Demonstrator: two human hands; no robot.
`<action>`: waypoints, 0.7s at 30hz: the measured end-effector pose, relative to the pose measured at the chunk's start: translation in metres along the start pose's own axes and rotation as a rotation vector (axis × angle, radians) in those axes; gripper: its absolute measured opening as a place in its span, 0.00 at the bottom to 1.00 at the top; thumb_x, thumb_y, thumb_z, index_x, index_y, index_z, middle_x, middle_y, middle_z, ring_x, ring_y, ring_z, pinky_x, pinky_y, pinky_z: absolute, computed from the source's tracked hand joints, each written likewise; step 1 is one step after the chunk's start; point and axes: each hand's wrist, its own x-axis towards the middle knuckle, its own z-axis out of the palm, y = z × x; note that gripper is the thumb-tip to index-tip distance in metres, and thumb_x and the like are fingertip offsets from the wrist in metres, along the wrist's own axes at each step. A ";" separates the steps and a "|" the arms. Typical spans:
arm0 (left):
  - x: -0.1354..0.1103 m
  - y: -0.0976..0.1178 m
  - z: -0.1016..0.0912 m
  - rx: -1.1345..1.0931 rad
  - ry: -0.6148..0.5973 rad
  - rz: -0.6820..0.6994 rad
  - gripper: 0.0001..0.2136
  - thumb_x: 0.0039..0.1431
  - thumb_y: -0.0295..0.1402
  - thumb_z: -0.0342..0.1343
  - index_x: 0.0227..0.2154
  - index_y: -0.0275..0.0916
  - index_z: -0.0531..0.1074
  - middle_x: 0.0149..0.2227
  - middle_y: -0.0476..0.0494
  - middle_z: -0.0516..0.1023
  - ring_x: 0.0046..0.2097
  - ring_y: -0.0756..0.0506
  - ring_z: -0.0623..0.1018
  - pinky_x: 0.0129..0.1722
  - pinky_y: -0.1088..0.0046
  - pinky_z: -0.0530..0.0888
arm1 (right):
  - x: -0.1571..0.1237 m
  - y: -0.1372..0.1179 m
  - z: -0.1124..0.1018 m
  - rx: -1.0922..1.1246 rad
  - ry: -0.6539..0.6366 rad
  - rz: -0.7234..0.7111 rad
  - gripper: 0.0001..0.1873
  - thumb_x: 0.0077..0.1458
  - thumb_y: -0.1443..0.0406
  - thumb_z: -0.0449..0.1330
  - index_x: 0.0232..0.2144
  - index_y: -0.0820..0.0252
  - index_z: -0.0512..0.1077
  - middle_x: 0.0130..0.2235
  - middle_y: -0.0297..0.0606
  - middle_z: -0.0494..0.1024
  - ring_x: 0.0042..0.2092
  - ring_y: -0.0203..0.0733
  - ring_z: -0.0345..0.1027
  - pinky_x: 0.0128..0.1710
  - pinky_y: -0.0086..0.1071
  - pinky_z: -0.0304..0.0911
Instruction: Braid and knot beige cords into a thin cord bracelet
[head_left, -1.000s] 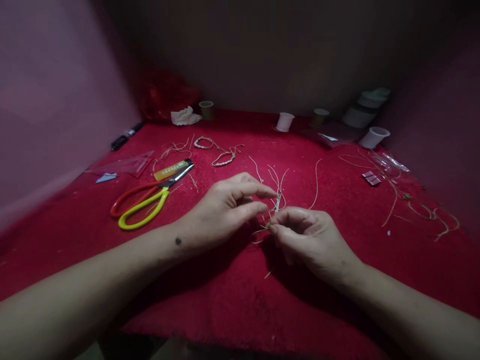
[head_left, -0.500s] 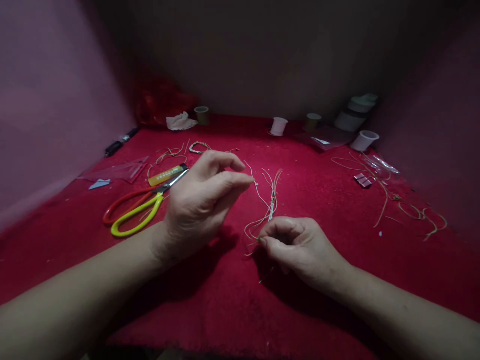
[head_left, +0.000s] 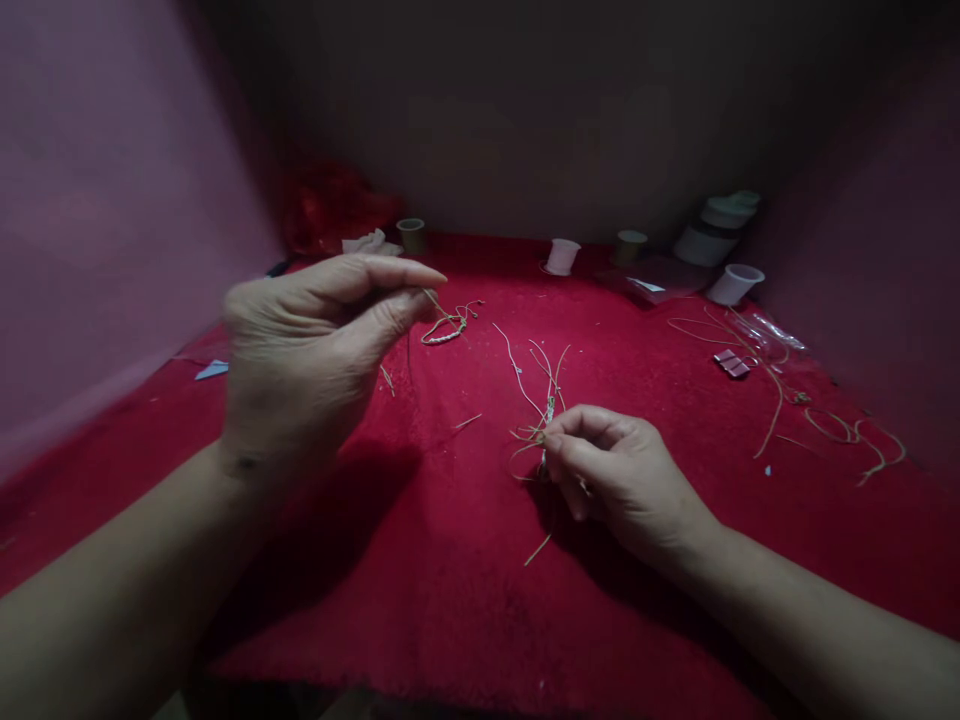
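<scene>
My right hand (head_left: 611, 475) rests low on the red cloth (head_left: 450, 560) and pinches a small knotted bundle of thin tan cords (head_left: 541, 415) between thumb and forefinger. Loose cord ends fan upward from that pinch. My left hand (head_left: 315, 350) is raised up and to the left, thumb pressed against forefinger on a thin cord strand (head_left: 431, 298) that is barely visible past the fingertips. A finished braided cord piece (head_left: 448, 325) lies on the cloth just beyond the left fingertips.
Small spools and cups (head_left: 562, 256) stand along the back edge with a crumpled tissue (head_left: 367, 243). Loose cords (head_left: 840, 425) and small clips (head_left: 731, 362) lie at the right. A short cord scrap (head_left: 538, 549) lies near my right wrist. Pink walls enclose both sides.
My left hand has risen and drawn away to the upper left, pulling a strand out from the bundle. It now hides the scissors. My right hand stays pinched on the cords.
</scene>
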 end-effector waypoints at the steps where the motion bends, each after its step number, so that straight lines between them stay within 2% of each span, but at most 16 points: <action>1: 0.001 0.000 0.000 0.006 -0.030 -0.012 0.06 0.53 0.30 0.58 0.34 0.41 0.78 0.29 0.52 0.77 0.30 0.54 0.73 0.28 0.79 0.69 | 0.001 0.000 0.000 0.023 0.013 -0.006 0.08 0.49 0.63 0.60 0.22 0.61 0.68 0.17 0.29 0.68 0.14 0.26 0.55 0.13 0.21 0.49; 5: 0.001 0.001 0.003 0.075 -0.293 -0.082 0.03 0.48 0.30 0.61 0.27 0.39 0.78 0.24 0.51 0.76 0.26 0.55 0.71 0.26 0.82 0.67 | 0.002 0.002 -0.001 0.088 0.046 -0.013 0.09 0.49 0.62 0.61 0.25 0.62 0.68 0.20 0.30 0.70 0.15 0.27 0.58 0.14 0.22 0.51; 8: -0.005 0.003 0.007 0.027 -0.444 -0.116 0.03 0.47 0.31 0.61 0.25 0.40 0.78 0.21 0.51 0.75 0.23 0.55 0.70 0.23 0.83 0.66 | 0.003 0.002 -0.001 0.104 0.037 -0.007 0.09 0.49 0.62 0.61 0.25 0.62 0.68 0.21 0.31 0.71 0.16 0.27 0.59 0.14 0.21 0.52; 15: -0.017 0.005 0.011 -0.079 -0.555 -0.193 0.06 0.51 0.35 0.58 0.28 0.41 0.78 0.21 0.50 0.73 0.23 0.55 0.68 0.22 0.83 0.64 | 0.004 0.004 -0.004 0.179 -0.033 0.016 0.09 0.51 0.62 0.61 0.28 0.63 0.69 0.23 0.33 0.74 0.17 0.28 0.63 0.13 0.20 0.54; 21: -0.020 -0.001 0.015 -0.091 -0.644 -0.238 0.07 0.53 0.36 0.56 0.30 0.39 0.77 0.19 0.52 0.69 0.22 0.55 0.66 0.21 0.83 0.64 | 0.007 0.006 -0.005 0.221 -0.084 0.030 0.09 0.52 0.63 0.61 0.27 0.64 0.70 0.20 0.35 0.74 0.15 0.30 0.63 0.13 0.22 0.59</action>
